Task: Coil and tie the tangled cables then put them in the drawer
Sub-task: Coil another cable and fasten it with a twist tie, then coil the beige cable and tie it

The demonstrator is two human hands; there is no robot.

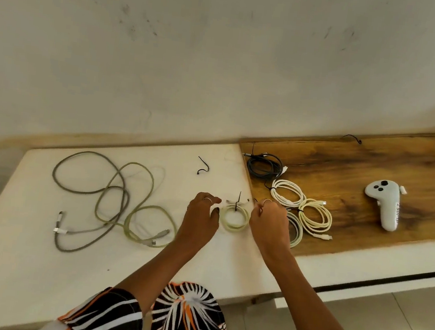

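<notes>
A small cream cable coil (234, 218) lies on the white counter (36, 266) between my two hands. A black twist tie (238, 202) is wrapped over its far side, with one end sticking up. My left hand (201, 217) has curled fingers, and its thumb and fingertips meet the coil's left edge. My right hand (269, 219) is closed in a fist just right of the coil and pinches a thin black tie end. A tangle of grey and green cables (115, 199) is spread out to the left. No drawer is in view.
On the wooden top (374, 161) to the right lie a black coil (265, 166), a white coil (287, 193), a cream coil (315, 216) and a white controller (384, 203). Another coil (295, 232) is partly hidden behind my right hand. Loose black ties (204, 166) lie near the wall.
</notes>
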